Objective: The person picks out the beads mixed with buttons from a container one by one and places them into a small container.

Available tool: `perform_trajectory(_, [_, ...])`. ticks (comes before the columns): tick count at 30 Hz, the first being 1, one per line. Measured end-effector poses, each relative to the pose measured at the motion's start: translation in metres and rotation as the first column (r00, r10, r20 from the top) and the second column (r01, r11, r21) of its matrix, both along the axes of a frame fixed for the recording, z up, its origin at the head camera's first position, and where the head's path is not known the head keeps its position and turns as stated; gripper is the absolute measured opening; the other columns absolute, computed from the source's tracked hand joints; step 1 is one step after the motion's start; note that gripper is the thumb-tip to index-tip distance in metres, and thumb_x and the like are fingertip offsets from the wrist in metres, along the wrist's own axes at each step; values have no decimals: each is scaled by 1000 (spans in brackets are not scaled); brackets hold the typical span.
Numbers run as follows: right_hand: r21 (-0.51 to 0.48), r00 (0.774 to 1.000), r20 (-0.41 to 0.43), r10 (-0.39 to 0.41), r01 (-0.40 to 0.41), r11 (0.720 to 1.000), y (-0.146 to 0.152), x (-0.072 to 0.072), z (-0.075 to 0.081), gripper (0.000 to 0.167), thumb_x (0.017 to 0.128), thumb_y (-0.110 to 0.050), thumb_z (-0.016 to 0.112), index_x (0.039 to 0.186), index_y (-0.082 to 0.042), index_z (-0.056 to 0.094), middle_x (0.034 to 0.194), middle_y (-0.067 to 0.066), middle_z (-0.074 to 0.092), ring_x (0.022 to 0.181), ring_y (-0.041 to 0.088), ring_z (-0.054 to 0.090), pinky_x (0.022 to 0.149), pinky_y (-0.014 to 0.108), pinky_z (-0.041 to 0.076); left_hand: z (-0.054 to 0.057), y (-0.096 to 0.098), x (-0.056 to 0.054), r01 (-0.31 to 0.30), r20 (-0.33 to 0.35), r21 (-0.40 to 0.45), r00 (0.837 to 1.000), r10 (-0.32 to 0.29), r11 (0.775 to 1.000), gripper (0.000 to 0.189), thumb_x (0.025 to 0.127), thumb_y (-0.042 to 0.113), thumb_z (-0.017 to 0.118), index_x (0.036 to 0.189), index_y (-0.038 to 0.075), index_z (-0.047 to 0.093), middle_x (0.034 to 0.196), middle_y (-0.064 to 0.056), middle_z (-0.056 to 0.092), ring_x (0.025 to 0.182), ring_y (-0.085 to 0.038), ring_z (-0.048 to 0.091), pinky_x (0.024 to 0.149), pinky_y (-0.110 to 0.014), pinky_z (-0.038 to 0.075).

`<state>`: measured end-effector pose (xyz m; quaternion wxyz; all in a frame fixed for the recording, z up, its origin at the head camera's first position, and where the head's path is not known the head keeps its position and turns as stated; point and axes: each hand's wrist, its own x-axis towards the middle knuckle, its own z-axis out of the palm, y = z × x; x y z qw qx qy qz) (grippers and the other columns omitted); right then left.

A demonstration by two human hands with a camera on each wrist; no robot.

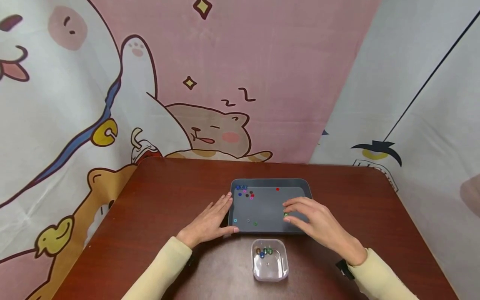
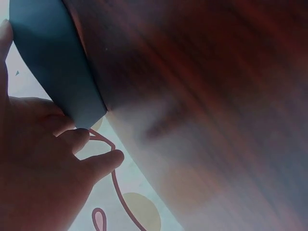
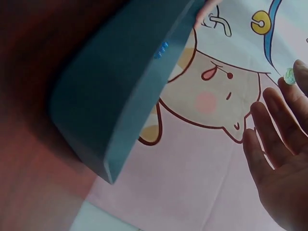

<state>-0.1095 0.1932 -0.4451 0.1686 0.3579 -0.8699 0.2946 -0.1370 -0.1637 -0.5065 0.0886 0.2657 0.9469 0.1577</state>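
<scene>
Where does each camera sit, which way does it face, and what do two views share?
Head: worn on the head, facing forward and down at the grey tray and clear plastic box; left hand, right hand and pale yellow sleeves show.
Left wrist: worn there, facing the tray's outer wall and the wooden table; the left hand shows.
Right wrist: worn there, facing the tray and cartoon backdrop; the right hand shows, pinching a green marble.
Shared: head and right wrist both show that marble.

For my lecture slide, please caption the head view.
Right hand pinches a green marble over the gray tray; left hand touches its side.
</scene>
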Motion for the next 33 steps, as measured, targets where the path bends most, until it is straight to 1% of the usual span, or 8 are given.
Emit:
perform_trajectory(3, [-12, 1000, -13, 15, -15, 1000, 2, 8, -5, 24, 83, -19, 87, 104, -24, 76, 119, -11, 69, 108, 8, 66, 89, 18, 50, 1, 0, -1, 0, -3, -1, 1000, 0, 1000, 102, 95, 69, 59, 165, 5, 21, 174, -6, 10, 159, -25, 12, 123, -57, 21])
perform_trajectory(5, [-28, 999, -23, 32, -32, 999, 3, 13, -7, 24, 84, -19, 87, 105, -24, 75, 119, -9, 70, 108, 8, 66, 90, 16, 49, 2, 0, -1, 1, -5, 0, 1000, -1, 1000, 102, 95, 69, 59, 165, 5, 21, 174, -6, 9, 159, -25, 12, 123, -57, 21])
perform_trajectory(10, [-67, 997, -15, 78, -79, 995, 1, 25, -12, 23, 87, -19, 85, 107, -25, 74, 118, -5, 71, 106, 9, 67, 92, 15, 48, 3, -1, -1, 4, -10, 2, 1000, -4, 1000, 102, 96, 68, 59, 165, 5, 21, 174, -6, 9, 159, -26, 12, 124, -57, 21])
perform_trajectory(14, [-83, 993, 7, 121, -120, 989, -2, 35, -17, 23, 89, -18, 83, 109, -26, 74, 119, -7, 69, 106, 10, 67, 94, 15, 48, 3, -1, -1, -1, -10, 4, 1000, 1, 1000, 102, 95, 68, 59, 165, 4, 21, 173, -7, 10, 159, -26, 12, 123, -57, 21])
perform_trajectory(18, [-75, 990, 7, 140, -139, 987, -4, 43, -21, 23, 91, -19, 82, 110, -27, 74, 120, -11, 68, 108, 11, 67, 97, 15, 47, 2, -1, 0, 2, -12, 2, 1000, -2, 1000, 102, 95, 68, 59, 165, 4, 21, 173, -8, 11, 159, -27, 13, 123, -58, 21])
perform_trajectory(21, [-72, 987, -6, 159, -159, 985, -6, 46, -25, 20, 93, -22, 80, 110, -27, 74, 120, -11, 68, 108, 11, 67, 98, 15, 46, 2, -1, 0, 4, -12, 4, 1000, -4, 1000, 102, 96, 68, 59, 165, 4, 21, 173, -8, 11, 159, -27, 14, 123, -58, 21])
perform_trajectory(28, [-86, 968, -58, 246, -250, 964, -13, 52, -33, 18, 95, -22, 78, 112, -25, 73, 122, -8, 68, 110, 14, 66, 101, 18, 46, 2, 0, 0, 7, -11, 17, 1000, -7, 1000, 102, 95, 68, 60, 164, 4, 22, 173, -9, 12, 158, -29, 15, 123, -59, 22])
perform_trajectory(33, [-73, 965, -53, 258, -261, 963, -15, 54, -37, 16, 96, -26, 76, 111, -25, 73, 123, -8, 67, 111, 12, 66, 100, 19, 46, 2, 0, 0, 12, -12, 12, 1000, -11, 1000, 102, 95, 68, 60, 165, 4, 22, 173, -9, 12, 159, -28, 14, 123, -58, 21])
